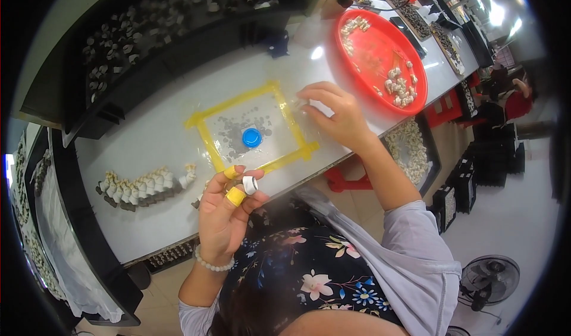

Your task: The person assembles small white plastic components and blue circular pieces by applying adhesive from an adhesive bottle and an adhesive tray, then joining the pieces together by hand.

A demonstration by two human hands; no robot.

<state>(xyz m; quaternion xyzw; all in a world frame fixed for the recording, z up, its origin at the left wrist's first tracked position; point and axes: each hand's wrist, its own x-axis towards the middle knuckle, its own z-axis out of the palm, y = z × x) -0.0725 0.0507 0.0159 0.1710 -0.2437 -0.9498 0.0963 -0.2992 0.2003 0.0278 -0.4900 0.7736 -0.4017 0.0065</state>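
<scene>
My left hand is raised at the table's near edge, with yellow wraps on two fingers and a beaded bracelet at the wrist. Its fingertips pinch a small white ring-like piece. Beyond it, a blue round cap lies inside a square of yellow tape, among grey smudges on the white tabletop. My right hand is just right of the square, thumb and fingers bent together. Whatever is at those fingertips is too small and blurred to name. Small white-and-cream pieces stand in a row at the left.
A red oval tray holding clusters of cream pieces sits at the right. Dark shelves with many small pieces overhang the far left. Further off are trays of dark pieces, a floor fan and a person in red.
</scene>
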